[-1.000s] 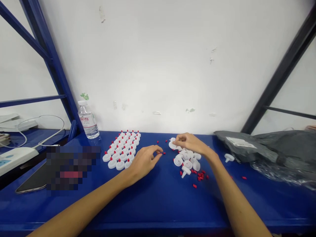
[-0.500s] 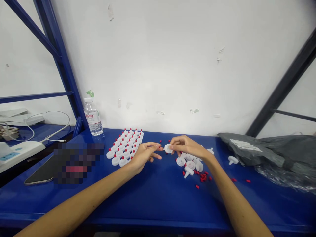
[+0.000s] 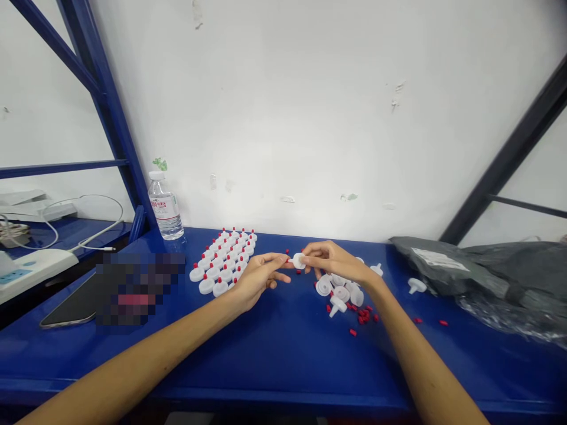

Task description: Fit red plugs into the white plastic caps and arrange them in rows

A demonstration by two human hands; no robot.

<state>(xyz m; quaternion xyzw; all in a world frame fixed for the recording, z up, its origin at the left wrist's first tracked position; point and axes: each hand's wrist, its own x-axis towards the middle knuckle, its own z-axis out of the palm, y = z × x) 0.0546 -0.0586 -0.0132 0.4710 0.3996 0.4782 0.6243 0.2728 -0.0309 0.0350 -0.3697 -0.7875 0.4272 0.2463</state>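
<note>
Closing in since the last frame, the small red plastic cap (image 3: 290, 261) and the round white plastic piece with a short stem (image 3: 299, 261) are now practically end to end! Your left hand (image 3: 264, 276) has its thumb and finger pinched on the cap; your right hand (image 3: 331, 260) grips the disc by its right side, fingers nearly shut. Disc and cap hang above the blue surface (image 3: 283, 360), between your hands, right hand nearer the disc. The stem's axis runs roughly level, leftward to your left fingers; whether it's seated, I can't tell.
</note>
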